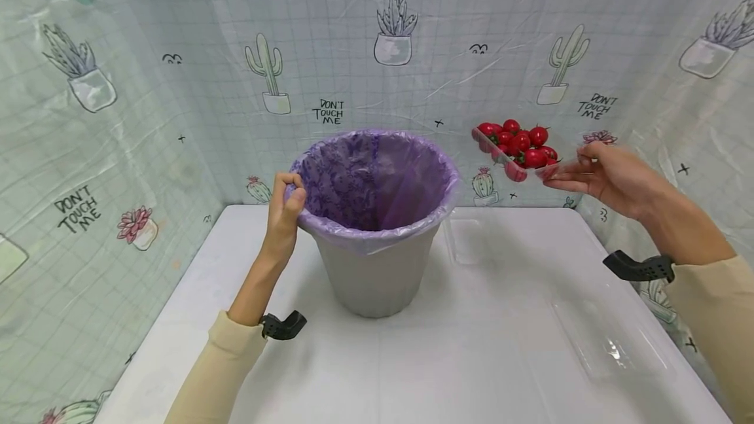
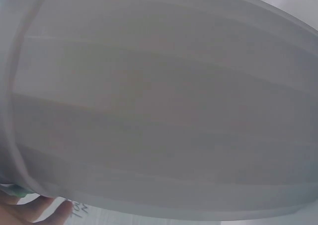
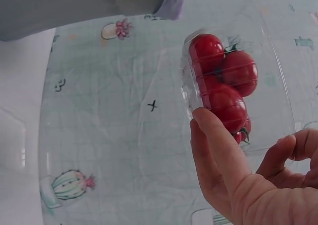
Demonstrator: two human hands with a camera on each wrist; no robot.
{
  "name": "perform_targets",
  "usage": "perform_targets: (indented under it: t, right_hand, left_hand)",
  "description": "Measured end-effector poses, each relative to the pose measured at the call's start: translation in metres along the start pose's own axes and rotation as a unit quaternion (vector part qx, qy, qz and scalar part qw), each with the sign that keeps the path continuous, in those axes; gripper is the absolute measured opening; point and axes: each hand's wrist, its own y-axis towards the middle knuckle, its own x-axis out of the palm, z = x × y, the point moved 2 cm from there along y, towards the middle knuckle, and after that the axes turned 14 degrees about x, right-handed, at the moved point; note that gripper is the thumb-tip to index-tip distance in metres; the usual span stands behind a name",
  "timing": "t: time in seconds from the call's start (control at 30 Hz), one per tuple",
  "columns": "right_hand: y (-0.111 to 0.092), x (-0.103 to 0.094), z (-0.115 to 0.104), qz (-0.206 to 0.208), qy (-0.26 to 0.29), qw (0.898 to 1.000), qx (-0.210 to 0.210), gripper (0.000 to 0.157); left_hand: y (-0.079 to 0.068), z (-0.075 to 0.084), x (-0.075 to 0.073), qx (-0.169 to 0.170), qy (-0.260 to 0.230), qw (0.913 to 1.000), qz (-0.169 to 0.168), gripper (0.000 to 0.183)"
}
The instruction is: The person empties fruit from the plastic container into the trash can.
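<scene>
A grey trash bin (image 1: 375, 280) stands upright on the white table, lined with a purple plastic bag (image 1: 406, 169) folded over its rim. My left hand (image 1: 284, 214) grips the bin's left rim over the bag; the left wrist view is mostly filled by the bin's ribbed wall (image 2: 159, 106). Raised to the right of the bin, my right hand (image 1: 615, 175) holds a clear plastic container (image 3: 276, 71) by its near end. Several red cherry tomatoes (image 1: 520, 144), some with green stems, lie in the container, which slants down toward my hand.
A clear plastic lid or tray (image 1: 609, 339) lies on the table (image 1: 471, 358) at the right front. Another clear flat piece (image 1: 468, 241) lies just right of the bin. Cactus-printed sheeting (image 1: 330, 38) walls off the back and both sides.
</scene>
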Motion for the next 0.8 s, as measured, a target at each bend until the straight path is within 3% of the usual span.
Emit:
perform_targets:
  t: [0.23, 0.37, 0.8]
  right_hand:
    - [-0.001, 0.016, -0.019, 0.011, -0.059, 0.998, -0.009, 0.035]
    - [-0.002, 0.026, -0.027, -0.006, -0.074, 0.997, -0.023, 0.034]
    - [-0.004, 0.053, -0.046, -0.048, -0.058, 0.997, -0.031, 0.032]
  left_hand:
    - [-0.001, 0.001, 0.0, 0.001, -0.005, 1.0, -0.001, 0.011]
    - [-0.001, 0.001, 0.0, -0.002, -0.004, 1.0, -0.002, 0.011]
    - [0.0, 0.0, 0.001, 0.001, 0.001, 1.0, 0.002, 0.01]
